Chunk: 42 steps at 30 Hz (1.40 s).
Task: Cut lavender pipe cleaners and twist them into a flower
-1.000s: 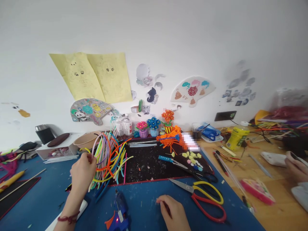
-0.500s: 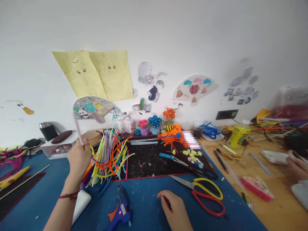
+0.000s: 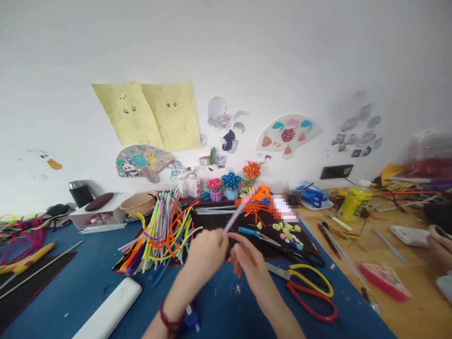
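My left hand (image 3: pixel 208 252) is closed around a pale lilac pipe cleaner (image 3: pixel 236 215), which sticks up and to the right, slightly blurred. Beside it, my right hand (image 3: pixel 249 261) has its fingers loosely bent and apart, the index finger reaching toward the left fist; I see nothing held in it. A bundle of many-coloured pipe cleaners (image 3: pixel 158 230) lies left of my hands. Behind my left forearm the blue glue gun (image 3: pixel 191 316) is mostly hidden. Scissors with yellow and red handles (image 3: pixel 312 292) lie to the right of my right hand.
Pipe-cleaner flower pots, such as the blue one (image 3: pixel 231 181), stand by the wall. Smaller blue-handled scissors (image 3: pixel 249 231) and pompoms (image 3: pixel 287 228) lie on a dark mat. A long white case (image 3: pixel 109 308) is front left. Another person's hand (image 3: pixel 439 240) holds something at far right.
My left hand has moved right with the lilac pipe cleaner, from beside the bundle to the middle. My right hand has risen from the table to meet it. The view has shifted slightly.
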### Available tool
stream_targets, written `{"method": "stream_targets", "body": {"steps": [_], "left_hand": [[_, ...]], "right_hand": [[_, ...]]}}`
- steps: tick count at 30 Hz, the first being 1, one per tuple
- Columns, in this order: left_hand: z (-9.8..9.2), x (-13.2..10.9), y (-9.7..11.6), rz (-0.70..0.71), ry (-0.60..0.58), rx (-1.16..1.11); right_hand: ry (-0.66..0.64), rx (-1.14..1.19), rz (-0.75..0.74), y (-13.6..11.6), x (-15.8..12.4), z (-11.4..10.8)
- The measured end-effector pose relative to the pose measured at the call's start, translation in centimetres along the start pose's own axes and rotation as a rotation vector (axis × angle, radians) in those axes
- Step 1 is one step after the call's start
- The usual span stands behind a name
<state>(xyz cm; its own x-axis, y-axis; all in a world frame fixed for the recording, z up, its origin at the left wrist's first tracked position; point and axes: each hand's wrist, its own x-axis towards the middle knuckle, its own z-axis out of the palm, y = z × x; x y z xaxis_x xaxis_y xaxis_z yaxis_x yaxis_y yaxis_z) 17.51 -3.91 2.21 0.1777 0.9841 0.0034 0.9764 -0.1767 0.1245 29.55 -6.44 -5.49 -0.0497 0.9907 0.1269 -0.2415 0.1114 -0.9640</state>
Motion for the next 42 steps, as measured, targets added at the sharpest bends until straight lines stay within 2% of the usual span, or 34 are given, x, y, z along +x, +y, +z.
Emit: {"method": "stream_targets", "body": {"steps": [2,5,11,13,15,18,22,25,28,31,33,37,42], "left_hand": [[1.8,-0.6,1.5,0.004,-0.031,-0.016],[4.2,-1.6,2.2,-0.039,-0.028,-0.14],[9.3,-3.4,1.8,-0.141,-0.094,-0.42],[10.5,-3.8,1.5,-0.107,-0.136,-0.499],[11.0,-4.0,0.7,-0.061,-0.12,-0.56],[9.7,-4.1,-1.7,-0.117,0.026,-0.505],[5.8,-3.7,-6.7,-0.317,0.206,-0.23],[3.0,-2.3,-10.9,-0.359,0.338,-0.001],[1.4,0.0,-14.7,-0.414,0.403,0.104],[1.1,2.5,-17.3,-0.467,0.38,0.172],[1.5,3.8,-18.3,-0.477,0.348,0.205],[3.0,5.1,-19.1,-0.445,0.327,0.265],[4.5,4.8,-19.1,-0.428,0.311,0.307]], "right_hand": [[0.027,-0.016,0.005,-0.3,0.9,-0.3],[0.087,-0.072,0.011,0.5,1.9,-1.1],[0.041,-0.055,0.075,3.8,2.6,-1.9],[0.021,-0.025,0.09,4.7,2.6,-2.0],[0.011,-0.03,0.088,5.4,2.4,-2.2],[0.003,-0.06,0.106,6.0,2.1,-2.5],[-0.087,-0.089,0.129,6.1,1.9,-2.7],[-0.088,-0.104,0.126,6.2,1.8,-2.6],[-0.07,-0.107,0.118,6.4,1.6,-2.6],[-0.063,-0.103,0.133,6.7,1.5,-2.6],[-0.062,-0.097,0.156,6.9,1.5,-2.7],[-0.085,-0.084,0.171,7.5,1.7,-2.7],[-0.141,-0.109,0.195,8.8,2.1,-3.0]]}}
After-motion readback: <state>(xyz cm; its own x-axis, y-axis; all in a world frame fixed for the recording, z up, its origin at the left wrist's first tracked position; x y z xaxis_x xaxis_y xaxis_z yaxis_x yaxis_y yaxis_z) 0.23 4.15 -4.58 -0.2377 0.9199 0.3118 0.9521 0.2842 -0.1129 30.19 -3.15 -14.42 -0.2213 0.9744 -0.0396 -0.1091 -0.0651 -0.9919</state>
